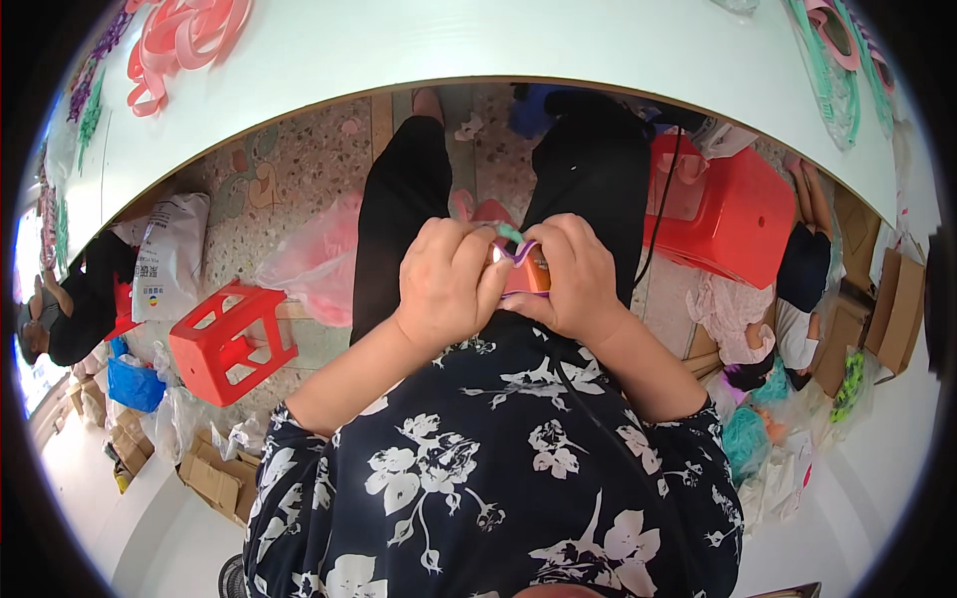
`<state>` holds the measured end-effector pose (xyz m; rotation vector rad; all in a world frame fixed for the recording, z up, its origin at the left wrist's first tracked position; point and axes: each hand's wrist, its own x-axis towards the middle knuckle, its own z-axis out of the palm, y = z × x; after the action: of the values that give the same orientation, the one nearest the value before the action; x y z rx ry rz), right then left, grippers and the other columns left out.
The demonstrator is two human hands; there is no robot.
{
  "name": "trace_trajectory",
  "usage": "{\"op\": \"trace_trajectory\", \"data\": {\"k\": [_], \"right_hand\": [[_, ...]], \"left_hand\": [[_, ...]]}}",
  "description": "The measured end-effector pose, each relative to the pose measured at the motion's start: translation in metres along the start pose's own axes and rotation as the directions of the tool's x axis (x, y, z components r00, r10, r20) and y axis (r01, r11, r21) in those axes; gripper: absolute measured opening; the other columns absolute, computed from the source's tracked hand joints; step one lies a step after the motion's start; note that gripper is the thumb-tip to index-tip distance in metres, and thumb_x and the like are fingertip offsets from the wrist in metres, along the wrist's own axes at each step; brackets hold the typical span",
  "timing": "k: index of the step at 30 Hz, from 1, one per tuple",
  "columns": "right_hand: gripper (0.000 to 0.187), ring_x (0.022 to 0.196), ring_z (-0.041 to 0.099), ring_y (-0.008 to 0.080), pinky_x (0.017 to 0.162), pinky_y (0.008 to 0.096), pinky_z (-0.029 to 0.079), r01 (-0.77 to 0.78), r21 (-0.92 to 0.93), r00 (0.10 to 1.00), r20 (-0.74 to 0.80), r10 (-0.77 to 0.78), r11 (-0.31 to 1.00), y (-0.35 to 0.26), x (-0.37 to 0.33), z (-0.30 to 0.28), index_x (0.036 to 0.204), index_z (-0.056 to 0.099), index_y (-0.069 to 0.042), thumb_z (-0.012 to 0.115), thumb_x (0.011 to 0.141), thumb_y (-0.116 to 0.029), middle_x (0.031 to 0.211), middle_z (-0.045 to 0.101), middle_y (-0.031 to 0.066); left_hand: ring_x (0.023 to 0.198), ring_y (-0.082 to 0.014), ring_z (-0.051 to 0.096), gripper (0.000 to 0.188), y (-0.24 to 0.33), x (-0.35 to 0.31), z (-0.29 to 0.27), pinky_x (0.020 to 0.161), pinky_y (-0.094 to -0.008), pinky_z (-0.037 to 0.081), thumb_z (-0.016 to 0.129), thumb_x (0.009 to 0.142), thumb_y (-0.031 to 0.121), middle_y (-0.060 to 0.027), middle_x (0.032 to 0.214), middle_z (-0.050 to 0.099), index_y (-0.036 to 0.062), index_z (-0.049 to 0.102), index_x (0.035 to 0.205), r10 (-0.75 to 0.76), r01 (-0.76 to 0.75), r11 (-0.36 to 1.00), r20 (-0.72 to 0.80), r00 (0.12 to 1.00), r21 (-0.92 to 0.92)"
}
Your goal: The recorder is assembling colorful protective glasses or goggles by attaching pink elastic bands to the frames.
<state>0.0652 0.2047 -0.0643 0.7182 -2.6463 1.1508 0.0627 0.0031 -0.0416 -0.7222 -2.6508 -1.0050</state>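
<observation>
Over my lap, my left hand (444, 281) and my right hand (580, 277) face each other with fingers curled in. Pinched between them is a small shiny orange piece with purple edging (534, 271), one side held by each hand. A bit of green material shows at its top by the fingertips. My fingers cover much of it, so I cannot make out its kind.
A white table (478, 40) curves across the far side, with pink ribbon strips (184, 45) and green-and-pink strips (832, 70) on it. Red stools (234, 339) (733, 214), plastic bags (314, 259) and cardboard boxes (214, 473) stand around. Other people sit left and right.
</observation>
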Motion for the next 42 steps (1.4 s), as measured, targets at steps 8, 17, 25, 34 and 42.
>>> {"op": "trace_trajectory", "data": {"k": [8,17,25,34,42], "right_hand": [[0.038,0.060,0.057,0.0268,0.054,0.0361,0.046,0.007,0.059,0.997,-0.071,-0.003,0.998,0.000,-0.005,-0.005,0.091,0.064,-0.004,0.073,0.079,-0.039,0.072,0.056,0.0073],[0.017,0.063,0.063,0.0278,0.058,0.0363,0.049,-0.133,0.189,0.989,-0.039,0.142,0.973,0.005,-0.020,0.013,0.090,0.066,-0.003,0.065,0.081,-0.018,0.073,0.063,0.0101],[0.013,0.063,0.065,0.0280,0.058,0.0369,0.050,-0.135,0.180,0.990,-0.017,0.141,0.974,0.008,-0.016,0.012,0.086,0.063,-0.005,0.066,0.080,-0.016,0.072,0.064,0.0093],[0.017,0.065,0.065,0.0283,0.060,0.0365,0.051,-0.164,0.231,0.985,0.084,0.148,0.959,0.013,-0.019,0.013,0.094,0.065,-0.001,0.062,0.085,-0.015,0.075,0.064,0.0112],[0.043,0.066,0.064,0.0273,0.059,0.0372,0.050,-0.103,0.138,0.983,0.169,0.079,0.985,0.014,-0.009,-0.001,0.085,0.062,-0.006,0.078,0.076,-0.046,0.075,0.063,0.0068]], "left_hand": [[0.067,-0.0291,0.057,0.012,-0.007,-0.002,0.012,0.060,-0.0396,0.048,0.068,0.080,0.013,-0.0102,0.077,0.056,0.0031,0.067,0.087,0.056,-0.055,0.993,0.007,0.998,-0.100],[0.067,-0.0312,0.057,0.008,-0.007,-0.003,0.022,0.060,-0.0411,0.048,0.065,0.080,0.009,-0.0121,0.076,0.055,0.0047,0.059,0.076,0.006,-0.003,0.999,0.050,0.999,-0.053],[0.065,-0.0320,0.057,0.010,-0.020,-0.011,0.039,0.058,-0.0421,0.047,0.065,0.081,0.008,-0.0117,0.072,0.054,0.0049,0.058,0.074,-0.088,0.111,0.965,0.107,0.990,-0.236],[0.066,-0.0342,0.061,0.015,-0.012,-0.007,0.031,0.060,-0.0434,0.050,0.064,0.084,0.009,-0.0143,0.070,0.056,0.0026,0.058,0.072,-0.043,0.054,0.995,0.127,0.991,-0.087],[0.061,-0.0297,0.060,0.015,-0.026,0.003,0.043,0.057,-0.0397,0.050,0.065,0.085,0.010,-0.0097,0.067,0.056,0.0066,0.061,0.071,-0.002,0.015,0.995,0.134,0.991,-0.099]]}}
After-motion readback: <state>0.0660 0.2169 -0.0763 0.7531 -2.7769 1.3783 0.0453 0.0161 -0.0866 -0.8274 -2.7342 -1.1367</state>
